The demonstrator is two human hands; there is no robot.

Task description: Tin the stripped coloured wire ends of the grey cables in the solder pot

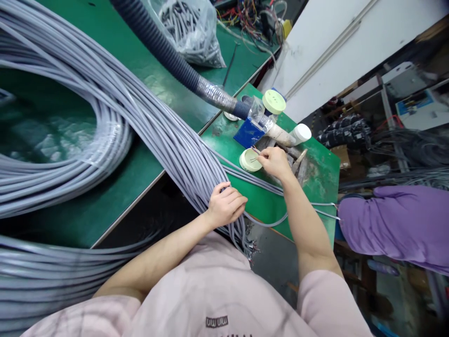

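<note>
Two round pale-green plastic lids [274,101] [249,160], one dark corrugated hose [159,44], one clear plastic bag of grey pieces [191,28], one blue block [248,133].

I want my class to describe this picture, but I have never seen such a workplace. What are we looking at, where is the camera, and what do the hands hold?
The camera sits on a person's head, looking down at their own two bare hands. The left hand grips a thick bundle of grey cables lying across a green bench. The right hand pinches thin wire ends over a pale round dish. Behind it, a dark ribbed hose comes down to a blue block. A clear bag lies farther back.
</note>
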